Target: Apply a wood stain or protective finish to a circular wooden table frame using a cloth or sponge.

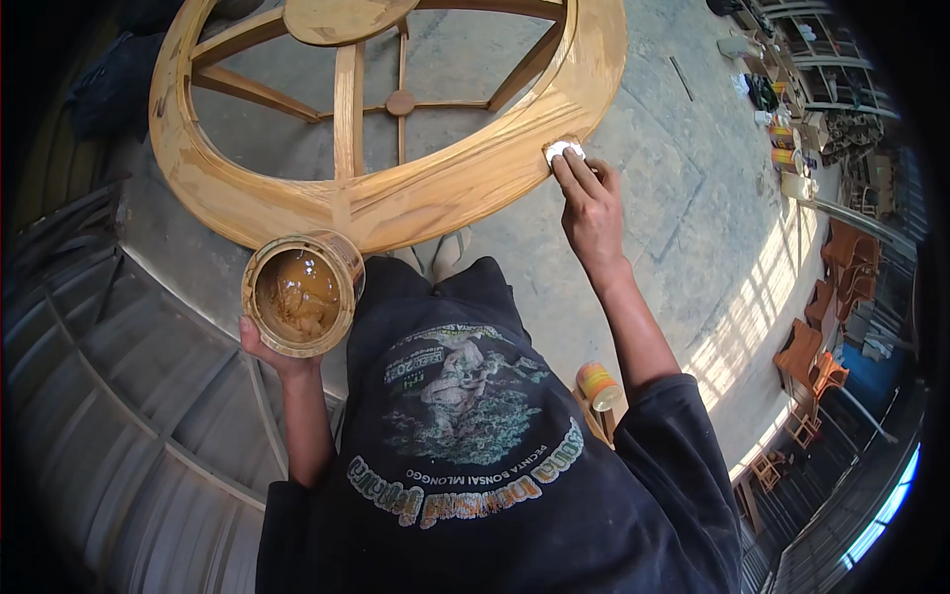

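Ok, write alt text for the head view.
Seen from above, a person's right hand presses a small white pad against the rim of a round wooden frame, while the left hand holds an open can of brown paste. Wooden chairs stand on the concrete floor at right.

wooden frame (396, 198) ahead, concrete floor (673, 198) open rightward

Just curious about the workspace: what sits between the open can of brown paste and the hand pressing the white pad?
In the head view, the round wooden frame's rim curves between the can in the left hand and the right hand on the white pad.
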